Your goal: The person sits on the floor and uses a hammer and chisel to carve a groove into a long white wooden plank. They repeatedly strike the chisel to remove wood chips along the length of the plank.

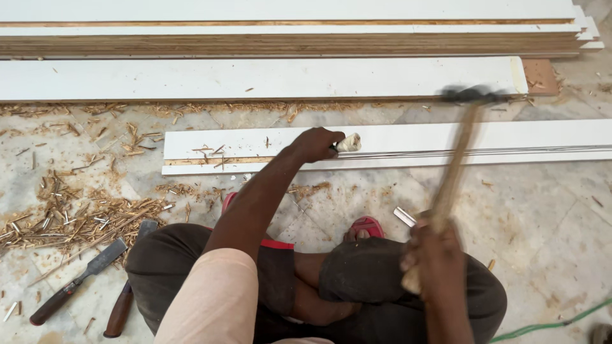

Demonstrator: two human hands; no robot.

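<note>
My left hand (315, 144) grips a chisel with a pale wooden handle (349, 143), its blade hidden under the fist, set on a long white board (446, 137) lying on the floor. A shallow groove with bare wood runs along the board left of the hand. My right hand (435, 253) holds a wooden-handled hammer (460, 150); its dark head is raised and blurred with motion above the board, to the right of the chisel. I squat with my knees and red sandals just in front of the board.
Two more chisels (80, 278) lie on the floor at my left, beside heaps of wood shavings (76, 216). A stack of white-faced boards (287, 38) lies beyond. A small metal piece (404, 216) sits near my foot, and a green cable (548, 325) runs at the lower right.
</note>
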